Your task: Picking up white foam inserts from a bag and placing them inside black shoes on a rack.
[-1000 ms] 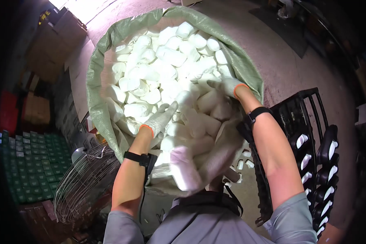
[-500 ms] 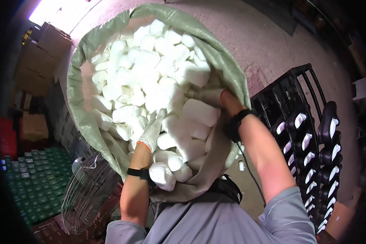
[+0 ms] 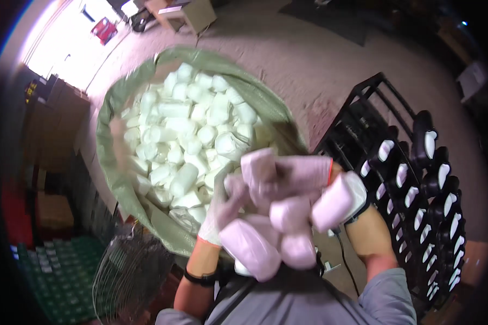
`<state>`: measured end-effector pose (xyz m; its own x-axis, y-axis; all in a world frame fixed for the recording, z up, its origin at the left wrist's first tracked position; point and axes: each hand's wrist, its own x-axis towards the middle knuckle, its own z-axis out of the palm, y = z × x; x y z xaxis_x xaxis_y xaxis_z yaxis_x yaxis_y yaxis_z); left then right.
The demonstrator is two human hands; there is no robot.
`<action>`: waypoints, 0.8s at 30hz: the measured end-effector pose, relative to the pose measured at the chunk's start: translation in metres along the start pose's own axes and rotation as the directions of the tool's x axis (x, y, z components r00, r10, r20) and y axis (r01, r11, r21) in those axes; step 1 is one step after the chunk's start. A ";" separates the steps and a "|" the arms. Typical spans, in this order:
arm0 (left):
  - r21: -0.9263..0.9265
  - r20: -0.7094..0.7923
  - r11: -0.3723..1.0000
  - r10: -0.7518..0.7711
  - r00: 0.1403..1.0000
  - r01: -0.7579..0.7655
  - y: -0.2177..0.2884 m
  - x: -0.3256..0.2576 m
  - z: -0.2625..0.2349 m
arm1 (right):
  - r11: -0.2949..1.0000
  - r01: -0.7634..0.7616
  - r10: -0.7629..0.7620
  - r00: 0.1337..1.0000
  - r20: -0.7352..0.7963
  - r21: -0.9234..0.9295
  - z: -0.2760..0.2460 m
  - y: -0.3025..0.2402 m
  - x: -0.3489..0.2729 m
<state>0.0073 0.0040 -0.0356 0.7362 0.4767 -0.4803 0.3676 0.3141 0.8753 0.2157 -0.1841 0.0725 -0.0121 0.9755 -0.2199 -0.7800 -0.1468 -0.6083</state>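
Observation:
A large green woven sack [image 3: 109, 157] with a rolled rim stands in front of me, heaped with white rounded wads [image 3: 183, 177]. Both my hands wear pale gloves with orange cuffs. Close to my body, above the sack's near right side, I cradle a loose armful of the same wads [image 3: 249, 246]. My left hand [image 3: 218, 214] curls around the armful from the left. From the right, my right hand [image 3: 303, 172] reaches across behind it, and one wad [image 3: 336, 203] lies over that wrist. Some fingers are blurred or covered by the wads.
At right stands a black metal rack [image 3: 358, 116] carrying rows of black shoes [image 3: 422, 200] with white inside. A wire fan guard [image 3: 126, 271] and green boxes [image 3: 65, 276] lie lower left. Cardboard boxes [image 3: 57, 124] are stacked at left. A dark cable [image 3: 346, 260] hangs beside my right arm.
My hands were down among the wads inside the sack. They have come up and back toward my body, bringing out an armful of wads. The sack appears lower in view.

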 end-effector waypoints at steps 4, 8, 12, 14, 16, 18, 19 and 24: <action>-0.068 0.086 0.971 0.234 0.969 -0.228 0.019 -0.039 0.088 | 0.967 0.244 -0.252 0.960 -0.121 -0.076 0.043 -0.024 -0.110; 0.411 0.295 0.787 0.363 0.884 -0.461 0.010 -0.083 0.143 | 0.423 0.197 -0.374 0.927 0.028 -0.884 -0.099 0.080 -0.139; 0.334 0.388 0.850 0.269 0.881 -0.406 -0.036 -0.098 0.196 | 0.088 0.369 -0.645 0.729 0.229 -0.925 -0.131 0.131 -0.208; 0.415 0.447 0.757 0.313 0.838 -0.505 -0.056 -0.099 0.227 | 0.098 0.322 -0.759 0.637 0.138 -0.942 -0.127 0.145 -0.241; 0.552 0.486 0.642 0.272 0.831 -0.533 -0.084 -0.087 0.259 | 0.110 0.133 -0.750 0.661 0.006 -0.985 -0.148 0.173 -0.269; 0.522 0.481 0.737 0.162 0.862 -0.430 -0.130 -0.064 0.281 | 0.219 0.038 -0.710 0.691 -0.133 -0.975 -0.176 0.212 -0.282; 0.491 0.417 0.815 0.091 0.905 -0.308 -0.163 -0.059 0.285 | 0.370 0.069 -0.693 0.684 -0.226 -0.926 -0.194 0.229 -0.286; 0.449 0.498 0.863 -0.025 0.867 -0.233 -0.342 0.031 0.308 | 0.647 0.105 -0.683 0.520 -0.513 -0.755 -0.320 0.391 -0.276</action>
<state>0.0789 -0.3414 -0.3324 0.9119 -0.0035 -0.4104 0.4008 -0.2083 0.8922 0.1146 -0.5627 -0.3485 0.8474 0.5234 -0.0898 -0.0330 -0.1168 -0.9926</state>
